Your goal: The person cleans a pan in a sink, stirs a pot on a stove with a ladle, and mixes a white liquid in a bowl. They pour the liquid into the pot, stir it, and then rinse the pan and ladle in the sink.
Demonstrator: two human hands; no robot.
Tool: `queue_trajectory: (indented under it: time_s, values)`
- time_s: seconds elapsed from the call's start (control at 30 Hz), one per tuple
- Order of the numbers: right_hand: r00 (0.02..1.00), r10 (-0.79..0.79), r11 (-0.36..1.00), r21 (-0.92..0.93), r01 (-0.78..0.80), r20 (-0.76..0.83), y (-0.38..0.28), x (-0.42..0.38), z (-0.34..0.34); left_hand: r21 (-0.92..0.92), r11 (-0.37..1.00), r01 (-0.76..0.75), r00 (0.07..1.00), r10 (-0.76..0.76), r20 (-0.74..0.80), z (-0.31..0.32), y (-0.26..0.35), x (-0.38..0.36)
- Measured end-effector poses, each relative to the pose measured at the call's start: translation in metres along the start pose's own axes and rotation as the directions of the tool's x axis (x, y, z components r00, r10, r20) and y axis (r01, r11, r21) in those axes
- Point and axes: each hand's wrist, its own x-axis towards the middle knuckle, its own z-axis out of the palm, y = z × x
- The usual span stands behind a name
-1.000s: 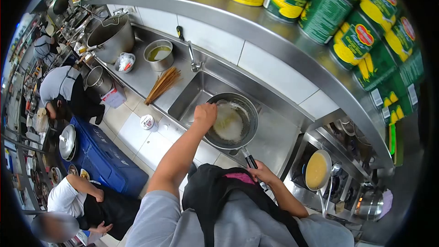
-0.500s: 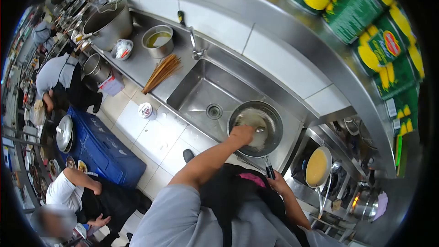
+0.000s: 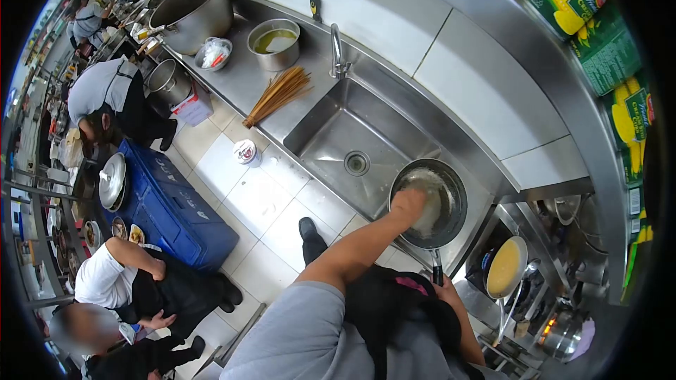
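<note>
A dark frying pan with whitish, cloudy wet residue inside rests over the right end of the sink. My left hand is down inside the pan, its fingers closed and smeared by motion, so what they hold is hidden. At the pan's near side, my right hand is wrapped round the black handle.
A bundle of thin sticks, a pot of yellowish liquid and a large pot stand left along the counter. Right is a stove with a pan of yellow food. Co-workers and a blue bin are at left.
The view has shifted, so the scene sits further left or right in frame. My left hand has moved within the pan; a shiny metal piece seen beside it before is hidden now.
</note>
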Motion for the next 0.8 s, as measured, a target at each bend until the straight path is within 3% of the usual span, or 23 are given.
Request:
queue_trajectory:
  time_s: [0.17, 0.27, 0.33, 0.47, 0.53, 0.57, 0.63, 0.67, 0.73, 0.8]
  values:
    - [0.996, -0.023, 1.0, -0.016, 0.022, -0.091, -0.006, 0.0, 0.012, 0.014, 0.994, -0.106, 0.99, 0.104, 0.093, -0.001, -0.002, -0.007]
    - [0.995, -0.023, 0.992, -0.122, 0.011, -0.095, -0.023, -0.007, 0.018, -0.025, 0.999, 0.034, 0.997, -0.033, 0.07, -0.025, -0.006, -0.002]
    - [0.995, -0.023, 0.99, -0.142, 0.009, -0.096, -0.016, -0.004, 0.014, 0.262, 0.964, -0.053, 0.996, 0.068, -0.049, -0.02, 0.003, -0.018]
    - [0.998, -0.012, 0.996, -0.088, 0.005, -0.07, -0.02, -0.004, 0.015, 0.069, 0.984, -0.165, 0.98, 0.156, 0.119, 0.01, -0.002, -0.016]
    - [0.998, 0.0, 0.994, -0.105, -0.007, -0.068, -0.021, -0.005, 0.016, 0.137, 0.985, -0.107, 0.992, 0.115, -0.055, 0.0, -0.008, -0.011]
    - [0.998, 0.008, 0.992, -0.127, -0.016, -0.067, -0.022, -0.005, 0.016, 0.137, 0.985, -0.105, 0.992, 0.114, -0.053, -0.006, -0.009, -0.005]
    - [0.997, 0.027, 0.995, -0.094, -0.033, -0.068, -0.029, -0.009, 0.02, -0.111, 0.993, 0.048, 0.998, -0.044, 0.038, -0.013, -0.011, 0.004]
    - [0.997, 0.045, 0.997, -0.062, -0.05, -0.068, -0.033, -0.011, 0.022, -0.109, 0.992, 0.061, 0.998, -0.057, 0.036, -0.008, -0.007, 0.001]
    - [0.995, 0.025, 0.995, -0.096, -0.034, -0.092, -0.037, -0.011, 0.026, 0.039, 0.996, -0.085, 0.99, 0.08, 0.115, 0.006, -0.001, -0.009]
    - [0.994, -0.002, 0.991, -0.13, -0.013, -0.111, -0.038, -0.009, 0.031, 0.042, 0.998, -0.057, 0.991, 0.051, 0.121, -0.009, -0.002, -0.012]
